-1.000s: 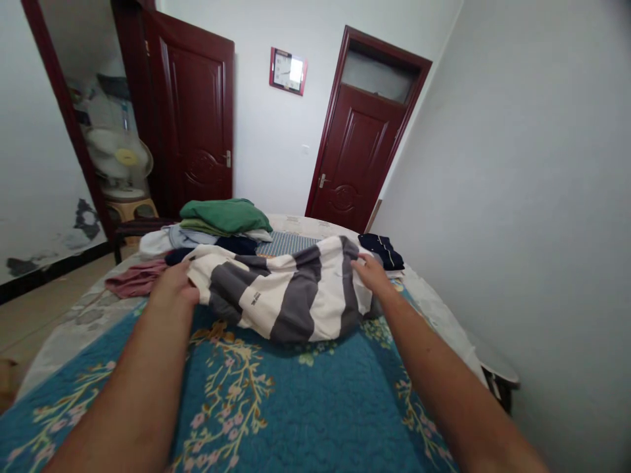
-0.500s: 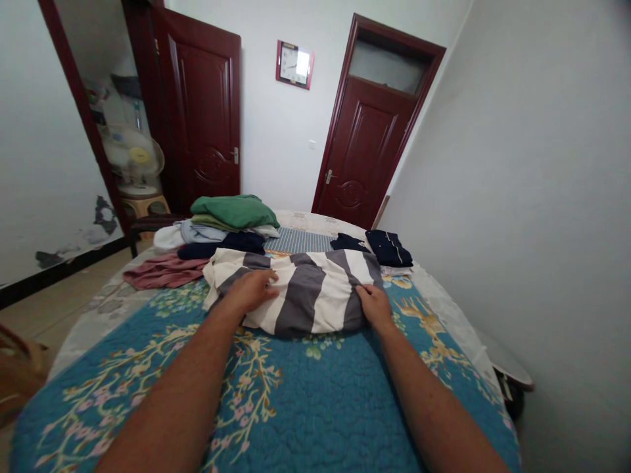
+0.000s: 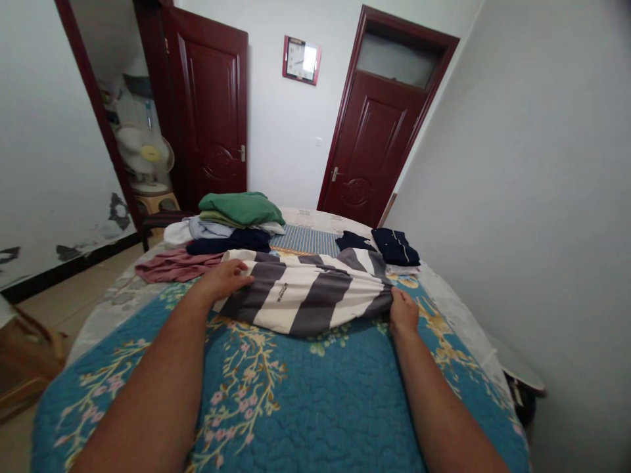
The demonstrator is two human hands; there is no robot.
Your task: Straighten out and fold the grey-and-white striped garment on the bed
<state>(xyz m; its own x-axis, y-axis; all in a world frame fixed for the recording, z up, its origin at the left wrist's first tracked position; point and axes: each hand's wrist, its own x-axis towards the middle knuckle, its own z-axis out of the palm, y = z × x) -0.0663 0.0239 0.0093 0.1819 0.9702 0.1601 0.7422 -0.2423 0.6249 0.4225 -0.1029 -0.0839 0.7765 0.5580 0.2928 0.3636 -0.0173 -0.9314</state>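
Observation:
A striped shirt (image 3: 315,295) in cream and dark grey, with small dark lettering, stretches sideways across the blue floral quilt in front of me. At its left end, my left hand (image 3: 227,279) is closed on the cloth, thumb and fingers bent over the edge. My right hand (image 3: 404,309) grips the opposite end, where the fabric gathers into creases towards the fingers. The lower edge sags between both hands. Which parts of the shirt lie folded underneath is hidden.
Beyond the shirt, a pile of clothes with a green garment (image 3: 241,207) on top stands left, beside a pink garment (image 3: 180,265). Folded navy clothes (image 3: 396,247) lie right. A striped mat (image 3: 308,240) is between them. The quilt (image 3: 315,394) covers the bed near me.
My hands have moved apart, the left towards the left end and the right further right. The shirt is now pulled wider and tauter, and its lettering shows.

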